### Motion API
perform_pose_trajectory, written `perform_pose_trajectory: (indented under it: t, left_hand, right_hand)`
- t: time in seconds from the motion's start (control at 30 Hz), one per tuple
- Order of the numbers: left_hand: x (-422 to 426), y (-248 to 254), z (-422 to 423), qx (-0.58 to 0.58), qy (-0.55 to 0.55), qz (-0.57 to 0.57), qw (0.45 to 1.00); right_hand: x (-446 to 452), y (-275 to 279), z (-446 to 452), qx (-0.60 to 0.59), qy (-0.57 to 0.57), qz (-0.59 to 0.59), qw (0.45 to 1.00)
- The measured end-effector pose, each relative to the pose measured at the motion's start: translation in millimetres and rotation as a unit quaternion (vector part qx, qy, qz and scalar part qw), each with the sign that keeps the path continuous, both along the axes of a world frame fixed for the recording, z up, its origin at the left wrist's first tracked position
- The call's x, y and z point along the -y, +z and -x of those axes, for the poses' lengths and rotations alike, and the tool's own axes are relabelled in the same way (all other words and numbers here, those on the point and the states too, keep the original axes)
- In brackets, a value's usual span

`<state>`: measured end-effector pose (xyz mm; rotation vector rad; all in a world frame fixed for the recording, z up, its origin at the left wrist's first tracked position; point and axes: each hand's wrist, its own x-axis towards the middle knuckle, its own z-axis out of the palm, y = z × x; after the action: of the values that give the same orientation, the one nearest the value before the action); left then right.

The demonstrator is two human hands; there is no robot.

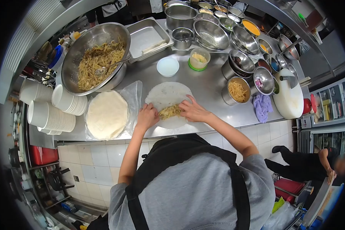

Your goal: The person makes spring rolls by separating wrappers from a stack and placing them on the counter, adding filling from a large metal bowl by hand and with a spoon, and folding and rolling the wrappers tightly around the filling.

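A thin round white wrapper [168,92] lies flat on the steel counter in front of me, with a mound of shredded filling [170,112] on its nearer half. My left hand [147,116] is closed at the wrapper's left edge, fingers curled beside the filling. From the other side, my right hand [195,110] bends its fingers over the filling's right end and the wrapper there; the fingertips are partly hidden. To the left, a stack of pale round wrappers [107,115] rests on clear plastic. A large steel bowl [124,38] holds more shredded filling and a spoon.
Beyond the wrapper stand a small white bowl [168,67] and a clear tub [199,58] on a green lid. A steel tray [142,28] holds pale rolls. Stacked white containers [51,115] line the left; steel bowls and a purple cloth [262,107] sit right. Another person [306,165] is at lower right.
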<state>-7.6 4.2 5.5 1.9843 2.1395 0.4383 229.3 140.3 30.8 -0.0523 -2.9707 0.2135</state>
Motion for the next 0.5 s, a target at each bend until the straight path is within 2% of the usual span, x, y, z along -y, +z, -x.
perform_pose_trajectory:
  t: [0.17,0.33,0.5]
  left_hand:
    - [-2,11,-3,-0.033,-0.011,0.038,0.999]
    - [17,33,9,0.02,0.0,0.057,0.998]
    - [13,46,12,0.087,-0.002,-0.007,0.996]
  right_hand:
    - [-4,-9,11,-0.006,0.076,-0.088,0.993]
    - [-11,-5,5,-0.018,0.03,0.037,0.999]
    - [-20,1,1,-0.041,-0.038,0.196,0.979]
